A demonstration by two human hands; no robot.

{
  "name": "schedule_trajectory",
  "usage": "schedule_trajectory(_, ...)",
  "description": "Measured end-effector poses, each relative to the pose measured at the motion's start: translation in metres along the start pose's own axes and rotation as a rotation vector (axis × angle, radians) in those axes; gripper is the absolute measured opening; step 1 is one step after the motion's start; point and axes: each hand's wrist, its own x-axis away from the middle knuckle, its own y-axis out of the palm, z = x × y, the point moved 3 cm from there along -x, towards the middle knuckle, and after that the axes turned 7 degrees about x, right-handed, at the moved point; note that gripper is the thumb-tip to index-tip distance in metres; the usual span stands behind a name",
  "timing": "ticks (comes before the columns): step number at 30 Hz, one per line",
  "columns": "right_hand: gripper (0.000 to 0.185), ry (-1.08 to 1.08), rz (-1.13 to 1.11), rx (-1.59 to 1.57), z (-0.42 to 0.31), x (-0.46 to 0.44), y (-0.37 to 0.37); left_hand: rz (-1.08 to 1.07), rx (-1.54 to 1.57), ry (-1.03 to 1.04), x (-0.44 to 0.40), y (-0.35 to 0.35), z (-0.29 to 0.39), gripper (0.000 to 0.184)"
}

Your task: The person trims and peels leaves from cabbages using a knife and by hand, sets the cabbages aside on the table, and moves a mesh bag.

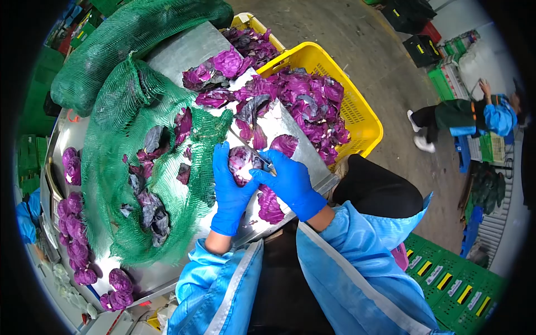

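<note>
My left hand (228,187), in a blue glove, is closed around the side of a red cabbage (241,163) whose pale, purple-veined end faces up. A knife (250,147) is gripped in my right hand (291,181), also gloved in blue, its thin blade pointing up and left across the cabbage's top edge. Loose purple leaves (270,205) lie on the metal table (301,139) beside and below my right hand. Green mesh netting (184,223) with dark leaves on it spreads to the left of my left hand.
A yellow crate (360,125) full of purple leaves stands against the table's right edge, another behind it. Trimmed red cabbages (75,223) line the table's left side. A filled green mesh sack (128,50) lies at the back. Another person (474,117) walks at far right.
</note>
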Motion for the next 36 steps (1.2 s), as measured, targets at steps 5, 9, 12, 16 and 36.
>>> schedule_trajectory(5, 0.069, -0.174, 0.140, 0.459, -0.025, 0.001, -0.009, -0.068, -0.072, -0.157, -0.016, -0.002, 0.007, 0.102)
schedule_trajectory(9, 0.060, -0.143, 0.060, 0.629, -0.027, -0.001, -0.007, -0.072, -0.050, -0.188, -0.025, -0.001, 0.008, 0.104)
schedule_trajectory(12, 0.053, -0.069, 0.036, 0.151, -0.002, -0.011, 0.008, -0.150, -0.115, -0.284, -0.029, 0.000, 0.020, 0.101)
schedule_trajectory(16, 0.051, 0.153, 0.095, 0.078, 0.001, -0.064, -0.029, -0.086, -0.236, 0.020, 0.001, 0.005, 0.027, 0.108)
schedule_trajectory(36, 0.065, -0.065, -0.057, -0.239, 0.012, -0.026, -0.010, -0.168, -0.112, 0.083, -0.026, -0.016, 0.029, 0.106)
